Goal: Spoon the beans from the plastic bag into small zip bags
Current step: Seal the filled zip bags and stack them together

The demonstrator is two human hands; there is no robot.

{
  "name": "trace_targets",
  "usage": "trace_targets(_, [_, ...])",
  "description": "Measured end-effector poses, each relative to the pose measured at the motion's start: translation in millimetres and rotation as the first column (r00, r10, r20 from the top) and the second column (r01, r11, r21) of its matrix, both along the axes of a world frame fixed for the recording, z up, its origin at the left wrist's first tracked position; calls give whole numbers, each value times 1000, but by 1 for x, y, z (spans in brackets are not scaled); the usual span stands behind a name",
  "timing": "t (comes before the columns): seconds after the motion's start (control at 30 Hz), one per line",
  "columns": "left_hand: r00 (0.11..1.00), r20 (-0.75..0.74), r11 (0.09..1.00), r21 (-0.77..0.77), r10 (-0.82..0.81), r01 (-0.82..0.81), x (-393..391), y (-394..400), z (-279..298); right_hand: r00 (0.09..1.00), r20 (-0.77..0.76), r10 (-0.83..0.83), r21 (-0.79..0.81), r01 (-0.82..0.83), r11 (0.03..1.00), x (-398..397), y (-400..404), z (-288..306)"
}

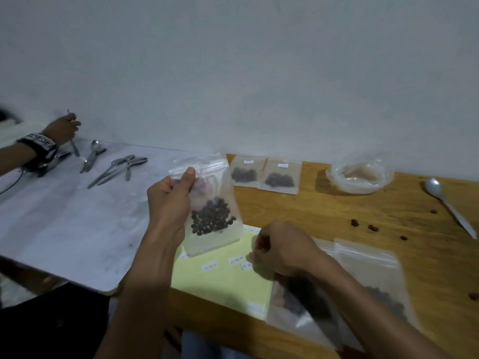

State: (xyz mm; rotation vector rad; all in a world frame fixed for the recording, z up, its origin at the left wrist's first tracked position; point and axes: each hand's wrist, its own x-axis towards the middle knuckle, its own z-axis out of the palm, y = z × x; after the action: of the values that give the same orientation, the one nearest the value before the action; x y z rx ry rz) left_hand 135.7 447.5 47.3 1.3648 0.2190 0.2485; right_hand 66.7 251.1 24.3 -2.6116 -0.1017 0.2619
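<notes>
My left hand holds a small clear zip bag upright above the table, thumb pinching it near the seal. Dark beans fill the bag's lower part. My right hand rests with curled fingers on a yellow sheet that carries small white labels; whether it pinches a label I cannot tell. The clear plastic bag sits rolled open at the back right and looks nearly empty. A spoon lies on the wood to its right.
Two filled zip bags lie by the wall. More zip bags with beans lie under my right forearm. Loose beans dot the wooden table. Another person's hand holds cutlery over a white table with several spoons.
</notes>
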Motion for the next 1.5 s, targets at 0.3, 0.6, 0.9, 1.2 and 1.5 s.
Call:
trace_targets(0.3, [1000,-9,1000,20,-21,22,3,1,-10,1000,-15,-20,-48,19,999,-6,14,-8])
trace_targets(0.6, [997,-47,998,-2,-63,63,3,-11,-12,992,105,-75,284,42,958,-8,-6,14])
trace_targets(0.9, [954,-112,961,-35,-277,274,-17,-60,-11,888,429,-168,307,32,951,26,-13,45])
trace_targets(1.2, [934,-68,934,48,-351,355,-21,-63,-11,841,498,-212,264,85,961,28,-15,36])
trace_targets(1.5, [958,-95,959,48,-272,278,-10,-59,-21,791,457,-407,426,208,881,25,-12,8])
